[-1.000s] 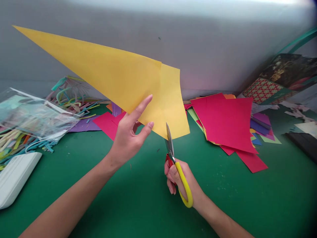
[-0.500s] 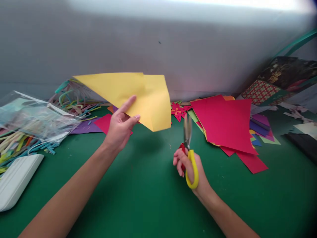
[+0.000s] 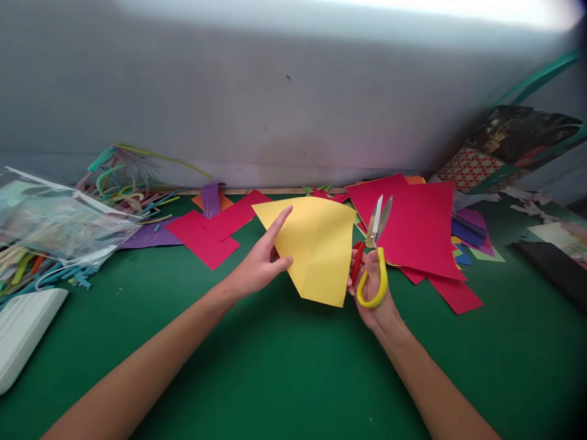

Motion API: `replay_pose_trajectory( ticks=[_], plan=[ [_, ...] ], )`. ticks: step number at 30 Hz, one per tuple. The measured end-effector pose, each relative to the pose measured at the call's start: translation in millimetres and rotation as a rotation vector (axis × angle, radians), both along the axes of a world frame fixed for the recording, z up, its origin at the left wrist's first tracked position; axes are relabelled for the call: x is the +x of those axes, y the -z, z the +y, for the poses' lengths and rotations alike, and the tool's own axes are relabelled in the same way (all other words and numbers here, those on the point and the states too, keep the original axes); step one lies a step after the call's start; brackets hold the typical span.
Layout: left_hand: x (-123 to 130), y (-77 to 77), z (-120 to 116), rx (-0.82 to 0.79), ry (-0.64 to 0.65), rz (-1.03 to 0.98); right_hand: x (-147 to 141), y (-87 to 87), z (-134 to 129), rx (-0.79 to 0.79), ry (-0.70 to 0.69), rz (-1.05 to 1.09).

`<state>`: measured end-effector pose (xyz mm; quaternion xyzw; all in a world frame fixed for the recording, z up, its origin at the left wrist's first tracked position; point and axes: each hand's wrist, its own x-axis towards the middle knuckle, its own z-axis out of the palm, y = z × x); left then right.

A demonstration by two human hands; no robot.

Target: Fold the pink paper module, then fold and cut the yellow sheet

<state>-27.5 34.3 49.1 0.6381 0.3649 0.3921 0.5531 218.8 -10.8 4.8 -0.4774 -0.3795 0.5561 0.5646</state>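
hands (image 3: pixel 259 266) (image 3: pixel 376 305): fingers partly hidden | white object (image 3: pixel 28 336): cut off left

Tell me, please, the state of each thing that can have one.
Yellow paper: faintly creased, in left hand
Scissors: open, in right hand
Purple strip: curled
Large red sheet: unfolded, atop other paper
Clear plastic bag: rumpled, closure unclear

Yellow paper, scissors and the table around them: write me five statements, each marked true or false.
1. The left hand holds the yellow paper. True.
2. The scissors are fully closed. False: their blades stand apart.
3. The right hand holds the scissors, which have one red and one yellow handle. True.
4. The clear plastic bag lies on the right side. False: it lies on the left.
5. The table is green. True.
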Motion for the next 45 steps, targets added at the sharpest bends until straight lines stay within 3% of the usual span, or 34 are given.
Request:
replay_pose_trajectory(
  ticks=[4,9,11,16,25,30,36,42,45],
  plan=[
    [13.2,6.2,-5.6,-0.038,-0.01,-0.129,-2.5,4.3,1.1,0.015,0.079,-0.002],
    [20.3,16.9,0.3,-0.148,-0.364,-0.417,-0.3,18.4,4.5,0.006,0.126,-0.112],
    [16.0,18.9,7.1,-0.235,-0.43,-0.48,1.5,22.4,6.1,0.002,0.138,-0.134],
    [8.1,18.1,11.9,-0.383,-0.248,-0.458,3.6,20.1,7.8,0.032,0.102,-0.1],
    [11.7,30.9,2.7,-0.355,-0.02,0.123,5.2,21.4,8.5,0.067,0.096,-0.109],
    [4.1,30.4,9.9,-0.401,0.03,0.076,6.9,17.9,7.1,0.065,0.057,-0.104],
    [-2.2,28.2,18.0,-0.473,-0.085,-0.081,8.6,13.4,3.8,0.075,-0.009,-0.086],
    [-0.6,37.6,23.7,-0.537,-0.242,-0.286,4.4,9.7,2.7,0.078,-0.03,-0.014],
    [-2.5,41.4,25.8,-0.454,-0.348,-0.247,3.3,7.6,2.6,0.076,-0.026,-0.003]
  ],
)
